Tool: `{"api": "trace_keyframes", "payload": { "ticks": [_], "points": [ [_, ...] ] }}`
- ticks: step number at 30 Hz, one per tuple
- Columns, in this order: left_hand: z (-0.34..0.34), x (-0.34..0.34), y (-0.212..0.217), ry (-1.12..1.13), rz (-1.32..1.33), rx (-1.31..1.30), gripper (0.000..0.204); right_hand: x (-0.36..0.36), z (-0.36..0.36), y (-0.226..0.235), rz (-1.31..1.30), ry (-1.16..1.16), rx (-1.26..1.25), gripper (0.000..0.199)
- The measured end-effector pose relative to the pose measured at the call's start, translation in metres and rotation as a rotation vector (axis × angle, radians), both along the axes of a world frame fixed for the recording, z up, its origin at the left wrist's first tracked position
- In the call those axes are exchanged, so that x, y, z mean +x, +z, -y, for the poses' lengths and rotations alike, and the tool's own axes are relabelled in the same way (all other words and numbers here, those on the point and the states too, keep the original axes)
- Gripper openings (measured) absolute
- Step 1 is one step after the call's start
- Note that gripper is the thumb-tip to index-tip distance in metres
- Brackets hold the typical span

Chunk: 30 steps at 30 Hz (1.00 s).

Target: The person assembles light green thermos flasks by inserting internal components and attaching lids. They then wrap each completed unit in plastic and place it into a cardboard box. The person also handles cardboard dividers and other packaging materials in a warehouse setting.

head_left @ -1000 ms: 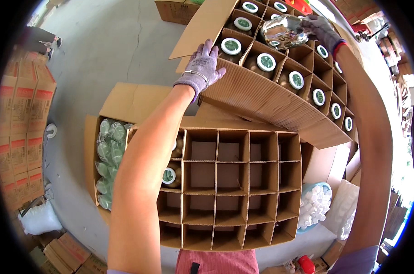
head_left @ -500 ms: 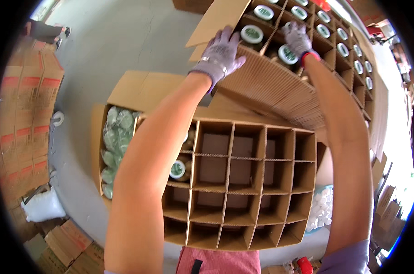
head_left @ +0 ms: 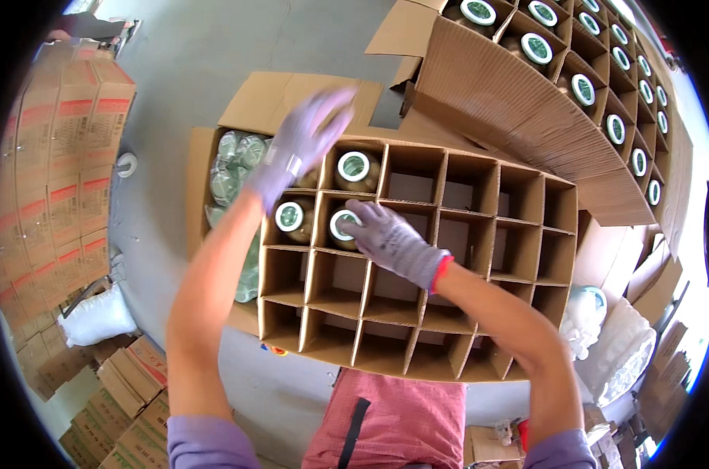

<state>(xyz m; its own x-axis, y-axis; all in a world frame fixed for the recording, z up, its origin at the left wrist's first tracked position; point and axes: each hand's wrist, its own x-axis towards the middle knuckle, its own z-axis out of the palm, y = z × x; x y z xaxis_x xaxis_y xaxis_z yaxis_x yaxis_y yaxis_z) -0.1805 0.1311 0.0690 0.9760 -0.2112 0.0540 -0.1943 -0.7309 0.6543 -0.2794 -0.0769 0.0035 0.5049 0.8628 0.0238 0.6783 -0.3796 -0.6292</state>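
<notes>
The gloved right hand (head_left: pixel 393 241) had its fingers closed on the top of a jar (head_left: pixel 340 227), which stood in a cell of the divided box (head_left: pixel 556 254), second from the left edge and second from the far edge. The gloved left hand (head_left: pixel 311 141), blurred, was spread wide and held nothing, over the far edge near its left corner. A second jar (head_left: pixel 354 166) stood at the far edge, a third jar (head_left: pixel 292 217) at the left edge, and a fourth jar (head_left: pixel 311 180), partly hidden, in the far left corner cell. Green plastic (head_left: pixel 223 184) lay just beyond the left edge. Past the far right corner, a second box (head_left: pixel 519 117) held rows of white-rimmed jars (head_left: pixel 537 48).
</notes>
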Motion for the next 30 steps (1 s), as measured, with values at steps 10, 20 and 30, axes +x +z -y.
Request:
{"api": "trace_keyframes", "payload": {
  "ticks": [10,20,30],
  "points": [
    [-0.058,-0.208,-0.069,0.235,-0.172,0.460,0.076,-0.036,-0.052,-0.016,0.128,-0.060,-0.155,0.022],
    [-0.070,-0.200,-0.110,0.394,-0.252,0.363,0.075,0.034,0.075,0.189,0.036,-0.467,0.245,0.061],
    [-0.037,-0.185,0.068,0.431,-0.047,0.322,0.072,0.261,0.378,0.192,0.548,-1.268,-0.045,0.057]
  ]
}}
